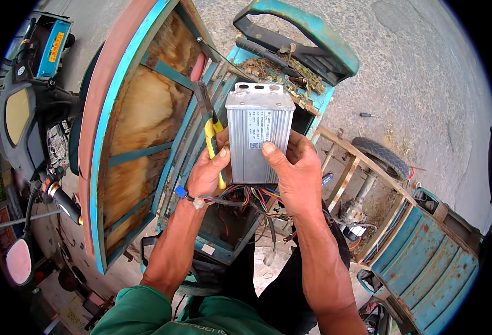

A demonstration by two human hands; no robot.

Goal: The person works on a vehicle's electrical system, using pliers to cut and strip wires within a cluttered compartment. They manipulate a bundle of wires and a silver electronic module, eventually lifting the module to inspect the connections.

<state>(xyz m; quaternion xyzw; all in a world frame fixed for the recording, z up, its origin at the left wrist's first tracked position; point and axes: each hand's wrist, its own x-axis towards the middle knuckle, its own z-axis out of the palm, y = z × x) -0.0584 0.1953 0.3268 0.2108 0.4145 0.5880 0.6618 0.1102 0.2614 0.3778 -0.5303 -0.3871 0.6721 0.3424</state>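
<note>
A silver finned motor controller (243, 148) is held upright before me, with a printed label on its face. My right hand (297, 170) grips its right side, thumb on the face. My left hand (207, 170) closes on its left side and also holds pliers with yellow handles (211, 145), their jaws pointing up. Several coloured wires (251, 195) come out of the controller's lower end. A blue connector (181, 191) sits on wires beside my left wrist.
A raised seat panel (145, 114) with a wooden underside stands left. Dry leaves (290, 72) lie on the turquoise vehicle body beyond. A screwdriver (369, 115) is on the ground. To the right are a wheel (381, 156) and a rusty turquoise panel (424, 268); a scooter (23, 128) stands far left.
</note>
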